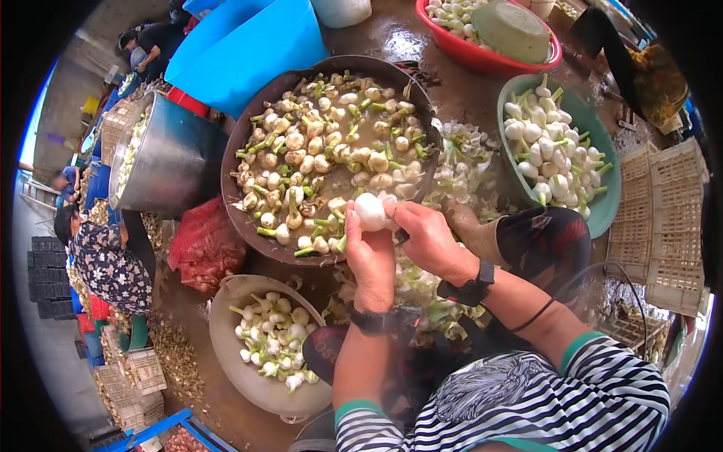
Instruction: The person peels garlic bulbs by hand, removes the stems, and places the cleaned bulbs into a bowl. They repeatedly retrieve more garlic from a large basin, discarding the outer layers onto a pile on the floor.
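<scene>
A peeled-looking white garlic bulb point(370, 212) is held up over the near rim of a wide brown basin point(230, 192). My left hand point(369, 252) is closed around the bulb from the left and below. The fingers of my right hand point(433, 237) pinch loose pale skin at the bulb's right side. Under the right palm a short dark piece, perhaps a knife handle, pokes out; most of it is hidden. Murky water fills the brown basin, with many stained garlic bulbs point(320, 162) with green stems floating in it.
Cleaned white bulbs fill a green basin point(614, 188) at right and a grey basin point(226, 331) at lower left. Shed skins point(463, 169) lie on the wet floor. A red net bag point(205, 245), metal pot point(177, 162) and blue tub point(252, 49) stand left. Other people sit farther left.
</scene>
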A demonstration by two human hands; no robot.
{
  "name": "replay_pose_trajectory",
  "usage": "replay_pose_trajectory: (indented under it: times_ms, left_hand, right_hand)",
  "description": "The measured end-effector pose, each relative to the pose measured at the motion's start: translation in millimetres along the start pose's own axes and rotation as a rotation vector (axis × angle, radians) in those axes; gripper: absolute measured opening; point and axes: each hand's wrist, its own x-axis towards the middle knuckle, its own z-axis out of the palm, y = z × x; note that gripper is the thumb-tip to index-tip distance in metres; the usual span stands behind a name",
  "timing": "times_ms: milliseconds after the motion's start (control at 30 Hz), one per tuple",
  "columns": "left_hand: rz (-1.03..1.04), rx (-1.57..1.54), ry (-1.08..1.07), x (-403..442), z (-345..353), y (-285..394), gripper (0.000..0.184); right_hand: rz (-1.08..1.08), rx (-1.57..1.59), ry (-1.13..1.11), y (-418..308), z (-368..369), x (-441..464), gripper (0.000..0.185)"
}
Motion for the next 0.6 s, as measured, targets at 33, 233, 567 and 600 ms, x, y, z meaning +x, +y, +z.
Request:
replay_pose_trajectory:
  times_ms: [33, 233, 567, 600]
  left_hand:
    - [0.04, 0.019, 0.029, 1.7, -4.7, -1.9, 0.037]
    - [0.082, 0.175, 0.16, -2.6, -0.6, -0.9, 0.04]
    - [-0.015, 0.122, 0.142, 3.1, -3.3, 1.6, 0.035]
    - [-0.047, 0.067, 0.107, 5.0, -4.1, 6.0, 0.036]
  right_hand:
    - [0.012, -0.012, -0.023, -0.9, 0.5, 1.2, 0.028]
    - [0.133, -0.051, -0.177, -0.3, -5.2, 10.8, 0.011]
    - [0.364, -0.264, -0.155, 39.0, 3.0, 17.9, 0.012]
    - [0.423, -0.203, -0.098, 54.0, -0.2, 17.3, 0.012]
